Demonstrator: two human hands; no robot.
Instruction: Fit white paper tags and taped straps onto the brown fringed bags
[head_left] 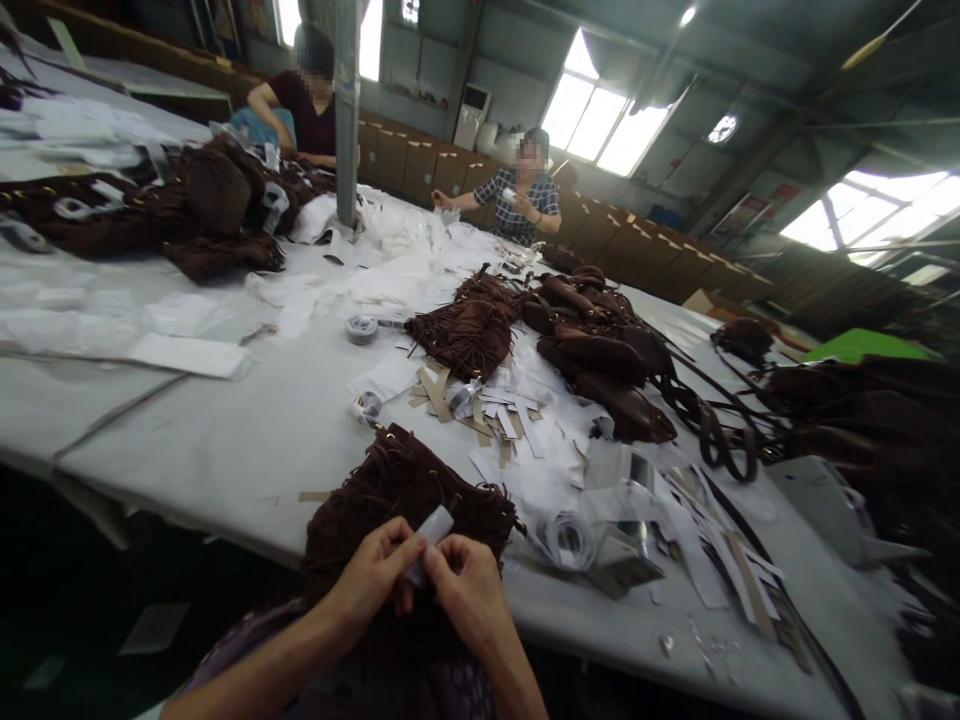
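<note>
Both hands are meeting at the near edge of the bench (225,440), pinching a small pale strip (429,535) between them. Left hand (371,580) is gripping its near end with curled fingers; right hand (469,590) is closing thumb and forefinger on it just beside. Under them a brown fringed bag (405,490) is lying half over the bench edge. Paper scraps (517,420) are lying further in, more bags (600,350) beyond. Two other people are working at the far side.
</note>
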